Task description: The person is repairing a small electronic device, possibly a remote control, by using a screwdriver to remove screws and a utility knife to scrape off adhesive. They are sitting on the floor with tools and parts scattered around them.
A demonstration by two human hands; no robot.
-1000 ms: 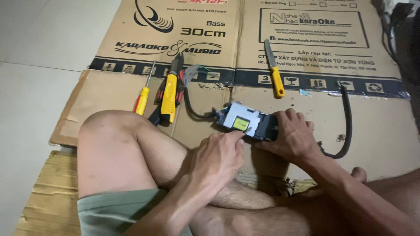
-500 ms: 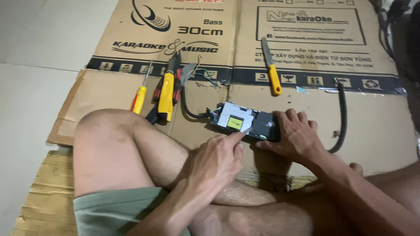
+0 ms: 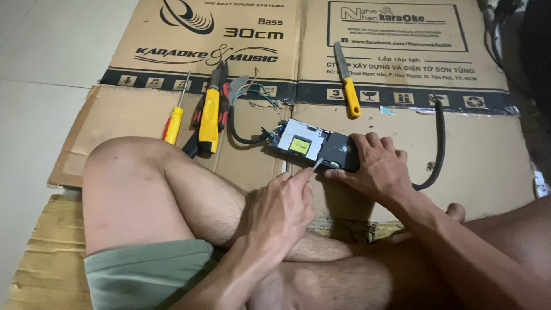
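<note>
His right hand (image 3: 379,166) lies spread over the dark end of the small metal module (image 3: 313,146) on the cardboard (image 3: 476,149), steadying it. His left hand (image 3: 281,209) pinches a thin metal tool (image 3: 317,164) against its edge.

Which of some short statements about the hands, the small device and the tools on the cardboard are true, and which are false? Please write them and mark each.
1. The right hand rests on the dark end of the metal device. True.
2. The left hand holds the yellow-handled knife. False: the knife lies alone on the cardboard; the left hand holds a thin tool against the device.
3. The yellow-handled screwdriver lies left of the pliers. True.
4. The black cable lies left of the device. False: it lies to its right.
</note>
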